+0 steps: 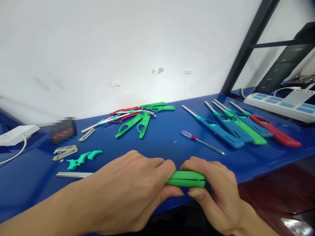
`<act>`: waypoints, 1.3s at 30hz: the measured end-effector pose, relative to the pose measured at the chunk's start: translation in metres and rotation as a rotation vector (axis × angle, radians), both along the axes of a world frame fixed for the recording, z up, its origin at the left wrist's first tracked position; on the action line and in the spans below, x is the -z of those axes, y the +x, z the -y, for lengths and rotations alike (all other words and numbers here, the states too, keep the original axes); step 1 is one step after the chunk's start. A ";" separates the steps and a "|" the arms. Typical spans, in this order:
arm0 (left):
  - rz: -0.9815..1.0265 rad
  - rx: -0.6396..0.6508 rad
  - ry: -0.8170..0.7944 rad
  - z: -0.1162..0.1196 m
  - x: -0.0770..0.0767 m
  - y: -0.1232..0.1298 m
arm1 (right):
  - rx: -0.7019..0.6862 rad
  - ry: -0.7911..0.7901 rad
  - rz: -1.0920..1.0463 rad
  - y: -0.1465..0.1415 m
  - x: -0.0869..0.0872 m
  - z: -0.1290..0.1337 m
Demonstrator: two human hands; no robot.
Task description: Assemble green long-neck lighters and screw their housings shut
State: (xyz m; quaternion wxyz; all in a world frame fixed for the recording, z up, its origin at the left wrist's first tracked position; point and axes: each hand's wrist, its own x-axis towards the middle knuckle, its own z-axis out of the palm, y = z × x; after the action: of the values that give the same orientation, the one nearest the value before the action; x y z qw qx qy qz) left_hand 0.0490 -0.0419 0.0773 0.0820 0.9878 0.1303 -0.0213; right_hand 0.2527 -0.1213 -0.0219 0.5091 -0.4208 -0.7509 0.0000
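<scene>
My left hand [137, 186] is wrapped round a green gas lighter handle [185, 179], held sideways above the front edge of the table. My right hand [216, 190] grips the handle's right end between thumb and fingers. A dark seam runs along that end, between the two shell halves. Most of the handle is hidden in my left hand. Silver metal tubes [73, 174] stick out left of my left hand; whether they join the handle is hidden. Beyond my right hand, a screwdriver [201, 142] with a purple and red handle lies on the table.
Whole lighters, including a red one [273, 129], lie at the right of the blue table [169, 147]. Green shell halves [129, 125] and red parts lie at the back. Teal triggers [83, 158] and clear tanks [65, 151] are at left. A power strip [280, 105] stands behind right.
</scene>
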 end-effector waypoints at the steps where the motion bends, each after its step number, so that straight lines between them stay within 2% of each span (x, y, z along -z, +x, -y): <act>1: 0.000 -0.004 0.002 0.000 0.000 0.000 | 0.005 0.007 0.015 0.000 -0.002 -0.001; 12: -0.044 -0.030 0.013 -0.003 0.003 0.002 | 0.016 0.041 0.046 0.002 -0.005 0.000; 25: 0.066 -0.014 -0.123 -0.009 0.007 0.001 | 0.017 0.001 -0.007 0.002 -0.007 -0.003; 35: 0.025 -0.044 -0.167 -0.011 0.002 -0.001 | 0.022 0.010 -0.019 0.000 -0.005 -0.003; 39: 0.043 -0.021 -0.240 -0.013 -0.001 -0.001 | -0.005 -0.022 -0.055 -0.001 -0.008 -0.003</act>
State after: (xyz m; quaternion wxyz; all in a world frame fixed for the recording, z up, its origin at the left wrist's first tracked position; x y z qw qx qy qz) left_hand 0.0485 -0.0292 0.0781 0.2025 0.9698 0.1354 -0.0149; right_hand 0.2513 -0.1184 -0.0141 0.5248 -0.4241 -0.7377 0.0210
